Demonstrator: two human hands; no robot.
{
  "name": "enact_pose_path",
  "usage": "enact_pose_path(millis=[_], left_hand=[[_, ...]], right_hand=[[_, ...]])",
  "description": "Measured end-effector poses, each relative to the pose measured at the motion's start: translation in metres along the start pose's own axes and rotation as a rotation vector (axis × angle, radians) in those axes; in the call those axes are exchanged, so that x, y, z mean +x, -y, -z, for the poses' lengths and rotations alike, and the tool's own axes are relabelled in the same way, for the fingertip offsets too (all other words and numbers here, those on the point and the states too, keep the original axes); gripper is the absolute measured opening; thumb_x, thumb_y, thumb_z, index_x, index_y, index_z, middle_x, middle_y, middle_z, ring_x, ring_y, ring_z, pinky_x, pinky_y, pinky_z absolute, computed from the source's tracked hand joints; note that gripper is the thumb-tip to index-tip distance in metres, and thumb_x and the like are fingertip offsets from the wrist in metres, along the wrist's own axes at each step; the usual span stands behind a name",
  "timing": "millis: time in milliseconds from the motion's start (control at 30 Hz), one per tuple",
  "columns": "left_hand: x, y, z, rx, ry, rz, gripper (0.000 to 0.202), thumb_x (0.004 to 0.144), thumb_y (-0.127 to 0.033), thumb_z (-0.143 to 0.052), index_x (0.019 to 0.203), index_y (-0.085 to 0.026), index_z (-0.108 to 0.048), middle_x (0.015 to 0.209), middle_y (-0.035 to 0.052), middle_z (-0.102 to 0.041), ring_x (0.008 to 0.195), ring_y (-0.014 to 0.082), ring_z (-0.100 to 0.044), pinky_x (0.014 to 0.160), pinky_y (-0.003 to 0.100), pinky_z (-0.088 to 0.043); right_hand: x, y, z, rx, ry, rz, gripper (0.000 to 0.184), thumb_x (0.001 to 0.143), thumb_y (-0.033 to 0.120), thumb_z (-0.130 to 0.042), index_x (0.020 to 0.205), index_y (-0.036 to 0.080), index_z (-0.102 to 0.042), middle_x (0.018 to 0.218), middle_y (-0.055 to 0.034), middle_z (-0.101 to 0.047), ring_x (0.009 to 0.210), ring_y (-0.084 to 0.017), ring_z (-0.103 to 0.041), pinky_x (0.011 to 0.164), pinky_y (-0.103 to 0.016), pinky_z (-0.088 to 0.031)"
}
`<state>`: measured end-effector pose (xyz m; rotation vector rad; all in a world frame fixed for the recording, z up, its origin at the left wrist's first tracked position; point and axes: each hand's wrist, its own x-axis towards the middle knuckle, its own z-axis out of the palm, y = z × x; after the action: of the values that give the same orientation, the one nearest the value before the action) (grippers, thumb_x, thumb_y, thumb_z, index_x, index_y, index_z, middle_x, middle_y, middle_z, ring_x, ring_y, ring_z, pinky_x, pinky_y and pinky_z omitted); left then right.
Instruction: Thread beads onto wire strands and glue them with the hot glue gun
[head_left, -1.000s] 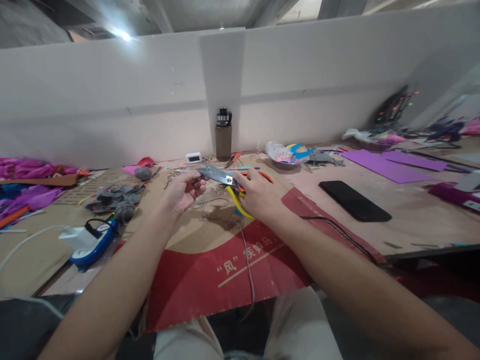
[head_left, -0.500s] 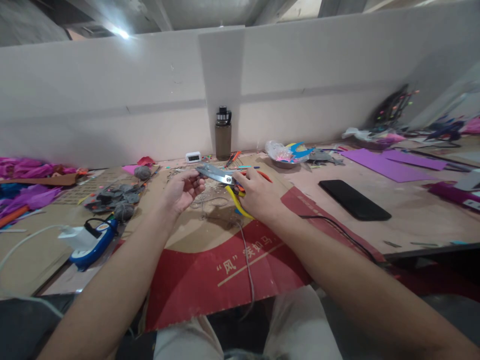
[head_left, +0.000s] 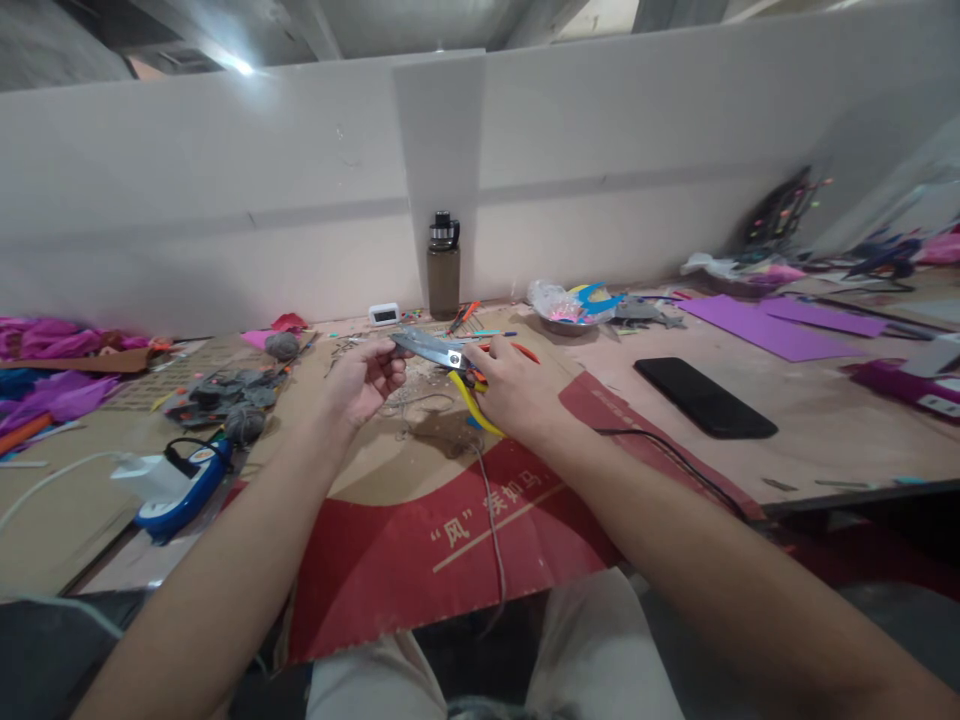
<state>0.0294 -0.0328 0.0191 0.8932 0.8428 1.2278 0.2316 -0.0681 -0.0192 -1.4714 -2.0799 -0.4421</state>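
Observation:
My right hand is closed round the handles of a pair of scissors, one handle yellow and the other red-orange. Their metal blades point left towards my left hand. Thumb and forefinger of that left hand are pinched at the blade tips; whatever is between them is too small to make out. Below both hands, a thin strand of grey yarn lies in loose loops and runs down over the front of a red and brown cardboard sheet.
Grey yarn balls and felt scraps lie left, near a blue power strip. A bottle stands at the back. On the right are a bowl, a black phone and purple sheets.
Both hands and the scissors keep nearly the same pose. The whole view has shifted very slightly.

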Motion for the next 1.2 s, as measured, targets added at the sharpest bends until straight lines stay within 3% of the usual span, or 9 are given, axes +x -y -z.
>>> enact_pose_path(millis=[733, 1000, 1200], left_hand=[[0.001, 0.003, -0.002, -0.070, 0.041, 0.057, 0.005, 0.070, -0.010, -0.053, 0.072, -0.011, -0.058, 0.062, 0.0029, -0.058, 0.045, 0.0057, -0.047, 0.041, 0.016, -0.040], [0.000, -0.002, -0.005, -0.009, -0.064, -0.026, 0.006, 0.069, -0.005, -0.056, 0.071, -0.010, -0.058, 0.061, 0.0025, -0.058, 0.045, 0.0034, -0.046, 0.040, 0.012, -0.039], [0.002, -0.001, 0.000, -0.021, -0.090, -0.056, 0.003, 0.070, -0.007, -0.057, 0.069, -0.010, -0.058, 0.061, 0.0032, -0.059, 0.045, 0.0040, -0.046, 0.041, 0.013, -0.039]], right_hand=[[-0.002, 0.003, -0.005, 0.039, 0.052, -0.029, 0.030, 0.089, 0.028, -0.037, 0.113, 0.022, -0.052, 0.099, -0.0103, -0.056, 0.078, -0.018, -0.052, 0.063, -0.027, -0.031], [-0.002, 0.000, -0.010, 0.125, 0.019, -0.031, 0.028, 0.086, 0.027, -0.042, 0.111, 0.023, -0.054, 0.101, -0.0087, -0.056, 0.076, -0.017, -0.050, 0.062, -0.026, -0.030], [-0.002, -0.001, -0.010, 0.056, -0.005, -0.015, 0.028, 0.087, 0.028, -0.041, 0.111, 0.021, -0.054, 0.100, -0.0104, -0.055, 0.080, -0.018, -0.050, 0.066, -0.027, -0.032]])
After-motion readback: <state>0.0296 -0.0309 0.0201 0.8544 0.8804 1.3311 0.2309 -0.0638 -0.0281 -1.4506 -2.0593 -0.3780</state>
